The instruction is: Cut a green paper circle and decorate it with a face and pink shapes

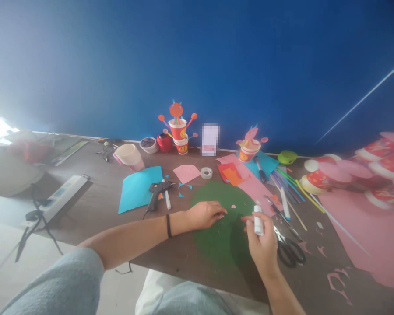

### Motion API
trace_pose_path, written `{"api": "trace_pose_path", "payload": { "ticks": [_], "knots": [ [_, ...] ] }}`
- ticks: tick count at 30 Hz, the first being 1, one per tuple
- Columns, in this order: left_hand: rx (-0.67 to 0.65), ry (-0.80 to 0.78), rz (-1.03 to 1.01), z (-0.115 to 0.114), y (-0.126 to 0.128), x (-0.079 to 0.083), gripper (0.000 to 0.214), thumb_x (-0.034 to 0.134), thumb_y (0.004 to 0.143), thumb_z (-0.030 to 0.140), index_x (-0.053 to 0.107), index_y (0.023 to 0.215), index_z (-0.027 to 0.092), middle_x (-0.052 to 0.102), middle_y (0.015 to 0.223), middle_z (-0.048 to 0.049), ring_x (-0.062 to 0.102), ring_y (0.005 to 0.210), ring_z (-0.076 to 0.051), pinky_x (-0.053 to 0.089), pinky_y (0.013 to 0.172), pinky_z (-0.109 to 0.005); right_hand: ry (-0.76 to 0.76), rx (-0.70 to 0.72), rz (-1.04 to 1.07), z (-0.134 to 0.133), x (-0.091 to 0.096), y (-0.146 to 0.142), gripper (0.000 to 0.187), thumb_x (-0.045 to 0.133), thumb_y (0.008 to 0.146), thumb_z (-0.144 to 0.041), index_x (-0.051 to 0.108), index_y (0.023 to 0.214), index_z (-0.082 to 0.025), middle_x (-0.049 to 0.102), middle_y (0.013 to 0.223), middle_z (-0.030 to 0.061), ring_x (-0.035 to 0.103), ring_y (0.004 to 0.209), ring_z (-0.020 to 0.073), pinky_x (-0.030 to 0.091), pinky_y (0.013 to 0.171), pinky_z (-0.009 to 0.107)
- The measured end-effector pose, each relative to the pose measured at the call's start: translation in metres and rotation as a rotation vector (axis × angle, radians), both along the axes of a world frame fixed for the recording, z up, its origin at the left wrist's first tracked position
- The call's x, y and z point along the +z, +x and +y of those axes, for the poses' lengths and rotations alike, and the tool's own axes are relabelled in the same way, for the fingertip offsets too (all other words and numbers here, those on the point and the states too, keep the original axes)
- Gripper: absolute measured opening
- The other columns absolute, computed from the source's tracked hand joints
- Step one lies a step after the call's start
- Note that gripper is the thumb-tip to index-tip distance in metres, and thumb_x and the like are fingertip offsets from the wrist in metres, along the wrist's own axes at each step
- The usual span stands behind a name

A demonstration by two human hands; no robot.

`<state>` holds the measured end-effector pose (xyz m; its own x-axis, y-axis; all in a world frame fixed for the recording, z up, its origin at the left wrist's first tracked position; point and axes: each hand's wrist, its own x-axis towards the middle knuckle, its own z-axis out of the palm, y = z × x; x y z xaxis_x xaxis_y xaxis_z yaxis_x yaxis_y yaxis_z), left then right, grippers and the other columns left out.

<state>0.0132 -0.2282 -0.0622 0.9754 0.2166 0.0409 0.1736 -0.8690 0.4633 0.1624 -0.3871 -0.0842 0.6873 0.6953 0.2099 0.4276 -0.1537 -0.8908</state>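
Observation:
My right hand [262, 243] is wrapped round a white glue stick [258, 221], held upright above the right side of a round green mat [216, 245]. Over the mat's left part, my left hand [206, 215] has its fingers curled and the tips together; whatever is between them is too small to make out. A tiny pink paper scrap [233, 206] lies on the green between the two hands. Just right of my right hand are black-handled scissors [290, 253].
A glue gun [156, 192] rests on blue paper [134, 186] at left. Behind stand decorated paper cups [177, 131], another cup figure [249, 151] and a tape roll [206, 173]. Markers, coloured sticks and pink paper [367, 236] fill the right. A power strip [61, 197] lies far left.

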Motion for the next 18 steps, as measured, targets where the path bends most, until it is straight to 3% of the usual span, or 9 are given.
{"api": "trace_pose_path", "payload": {
  "ticks": [4,10,18],
  "knots": [
    [0.064,-0.089,-0.042,-0.001,0.001,0.001,0.032,0.054,0.083,0.017,0.050,0.114,0.019,0.063,0.096,-0.0020,0.060,0.089,-0.014,0.047,0.079,-0.024,-0.115,0.135,-0.144,0.015,0.011,0.020,0.028,0.051,0.081,-0.027,0.048,0.108,-0.020,0.067,0.089,0.0070,0.064,0.077,0.0205,0.049,0.070,0.033],
    [0.154,-0.149,-0.108,-0.003,-0.005,0.004,0.032,0.059,0.079,0.018,0.052,0.110,0.018,0.055,0.105,-0.0063,0.057,0.091,-0.016,0.047,0.079,-0.026,-0.238,0.386,-0.472,0.053,0.015,0.034,0.033,0.047,0.080,-0.017,0.047,0.113,-0.021,0.065,0.092,0.0059,0.063,0.085,0.0216,0.047,0.072,0.032],
    [0.413,-0.241,-0.165,-0.015,-0.027,0.006,0.030,0.055,0.074,0.009,0.055,0.103,0.018,0.057,0.101,-0.0055,0.056,0.077,-0.015,0.048,0.074,-0.029,-0.349,0.422,-0.544,0.066,0.012,0.028,0.041,0.048,0.072,-0.010,0.051,0.111,-0.021,0.061,0.076,0.0033,0.061,0.073,0.0224,0.042,0.061,0.029]
  ]
}}
